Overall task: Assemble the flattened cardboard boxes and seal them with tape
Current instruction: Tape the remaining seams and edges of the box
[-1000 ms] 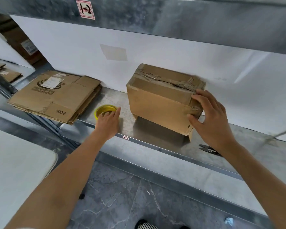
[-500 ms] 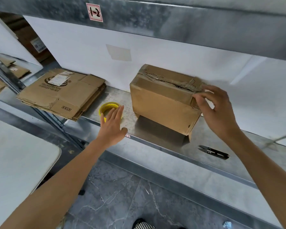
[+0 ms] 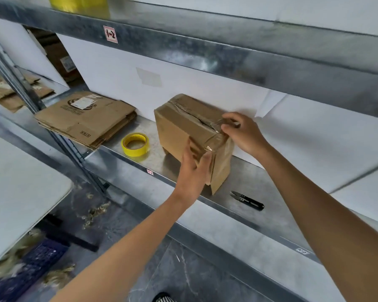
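Observation:
An assembled brown cardboard box (image 3: 177, 125) stands on the metal shelf (image 3: 244, 184), with clear tape along its top seam. My left hand (image 3: 194, 168) presses flat against the box's front right corner, fingers spread over a tape strip. At the right end of the top seam my right hand (image 3: 242, 131) pinches the tape. A yellow tape roll (image 3: 135, 144) lies flat on the shelf just left of the box. Further left lies a stack of flattened cardboard boxes (image 3: 85, 118).
Black thread snips (image 3: 248, 200) lie on the shelf right of the box, near the front edge. An upper shelf beam (image 3: 205, 49) overhangs the work area. A white table (image 3: 20, 192) stands at lower left, with a dark blue crate (image 3: 31, 264) beneath it.
My left hand left the yellow tape roll and moved right onto the box's front corner. My right hand shifted from the box's end up to the top seam. The view tilted upward.

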